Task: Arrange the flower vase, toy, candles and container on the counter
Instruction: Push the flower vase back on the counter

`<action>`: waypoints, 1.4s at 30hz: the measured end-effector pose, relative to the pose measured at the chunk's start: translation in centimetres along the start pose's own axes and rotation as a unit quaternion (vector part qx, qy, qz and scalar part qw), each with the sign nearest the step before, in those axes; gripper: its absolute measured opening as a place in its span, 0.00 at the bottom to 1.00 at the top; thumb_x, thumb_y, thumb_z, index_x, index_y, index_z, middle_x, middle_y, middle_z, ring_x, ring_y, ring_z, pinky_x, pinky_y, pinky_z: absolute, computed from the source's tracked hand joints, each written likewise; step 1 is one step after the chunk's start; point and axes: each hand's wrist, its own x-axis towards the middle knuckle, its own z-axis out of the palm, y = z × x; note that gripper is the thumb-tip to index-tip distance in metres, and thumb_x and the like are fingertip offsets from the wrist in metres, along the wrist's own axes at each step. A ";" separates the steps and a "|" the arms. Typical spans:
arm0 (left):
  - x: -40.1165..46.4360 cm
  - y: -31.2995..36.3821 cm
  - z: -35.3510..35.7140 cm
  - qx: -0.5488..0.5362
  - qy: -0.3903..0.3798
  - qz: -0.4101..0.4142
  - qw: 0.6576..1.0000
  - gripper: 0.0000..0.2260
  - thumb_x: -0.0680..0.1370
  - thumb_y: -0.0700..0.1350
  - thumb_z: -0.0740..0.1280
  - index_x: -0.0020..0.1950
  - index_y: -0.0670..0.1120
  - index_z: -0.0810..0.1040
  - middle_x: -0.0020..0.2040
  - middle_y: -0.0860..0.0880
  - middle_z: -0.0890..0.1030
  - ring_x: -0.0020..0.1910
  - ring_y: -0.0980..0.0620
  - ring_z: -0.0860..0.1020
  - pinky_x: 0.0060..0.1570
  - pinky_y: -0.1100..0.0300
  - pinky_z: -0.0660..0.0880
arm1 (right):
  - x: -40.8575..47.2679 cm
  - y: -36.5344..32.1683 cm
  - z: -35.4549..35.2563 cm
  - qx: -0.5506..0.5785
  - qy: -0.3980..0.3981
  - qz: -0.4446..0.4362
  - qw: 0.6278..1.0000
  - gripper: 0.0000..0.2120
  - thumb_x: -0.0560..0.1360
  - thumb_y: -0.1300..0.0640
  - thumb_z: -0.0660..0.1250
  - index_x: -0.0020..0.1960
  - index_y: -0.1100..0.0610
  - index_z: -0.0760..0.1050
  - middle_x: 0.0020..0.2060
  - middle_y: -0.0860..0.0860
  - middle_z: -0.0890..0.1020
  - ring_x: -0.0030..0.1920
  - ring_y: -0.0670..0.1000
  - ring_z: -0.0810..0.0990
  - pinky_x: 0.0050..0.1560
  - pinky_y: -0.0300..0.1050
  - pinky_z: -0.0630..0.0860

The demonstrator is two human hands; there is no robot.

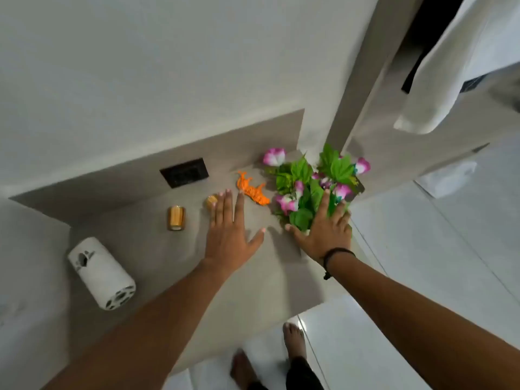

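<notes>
On the grey counter (146, 249) a bunch of pink flowers with green leaves (306, 181) stands at the right end; its vase is hidden under the leaves and my right hand. My right hand (323, 229) reaches into the lower leaves with fingers spread. An orange toy (251, 190) lies just left of the flowers. My left hand (229, 226) hovers open and flat, its fingertips near the toy and over a gold candle (211, 201). A second gold candle (176, 218) stands further left. A white cylindrical container (102, 273) sits at the counter's left end.
A dark wall socket (184, 173) is set in the backsplash behind the candles. The counter ends at a wall corner (357, 88) behind the flowers. White tiled floor (422, 249) and my bare feet (292, 339) lie below the front edge. White cloth (450, 66) hangs at upper right.
</notes>
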 end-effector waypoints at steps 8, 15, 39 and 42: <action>-3.6 -0.7 8.8 0.044 -0.130 -0.034 0.990 0.45 0.80 0.72 0.56 0.90 0.46 0.54 0.88 0.36 0.58 0.88 0.35 0.56 0.86 0.34 0.54 | 1.1 4.1 7.3 0.206 0.043 0.072 0.975 0.56 0.73 0.46 0.78 0.87 0.54 0.46 0.71 0.67 0.70 0.66 0.71 0.78 0.63 0.57 0.76; -3.8 -1.5 11.1 0.059 -0.087 -0.023 0.994 0.44 0.81 0.71 0.57 0.90 0.49 0.49 0.89 0.38 0.55 0.89 0.37 0.52 0.86 0.34 0.51 | 5.1 5.5 9.6 0.319 0.196 -0.085 0.923 0.53 0.74 0.55 0.80 0.86 0.60 0.49 0.83 0.53 0.61 0.82 0.33 0.56 0.80 0.28 0.55; -3.8 -1.7 11.2 0.044 -0.075 -0.026 0.996 0.44 0.81 0.72 0.55 0.90 0.50 0.51 0.90 0.40 0.55 0.89 0.38 0.52 0.86 0.34 0.53 | 21.3 -0.5 9.6 0.384 0.198 -0.092 0.897 0.45 0.70 0.56 0.76 0.79 0.67 0.57 0.71 0.62 0.73 0.70 0.61 0.77 0.69 0.63 0.78; -3.8 -1.6 11.0 0.050 -0.081 -0.025 0.995 0.43 0.82 0.72 0.54 0.90 0.50 0.50 0.90 0.40 0.54 0.90 0.39 0.52 0.86 0.34 0.53 | 19.4 -0.1 10.0 0.358 0.214 -0.081 0.905 0.56 0.70 0.48 0.83 0.82 0.68 0.53 0.77 0.65 0.65 0.80 0.62 0.67 0.84 0.58 0.65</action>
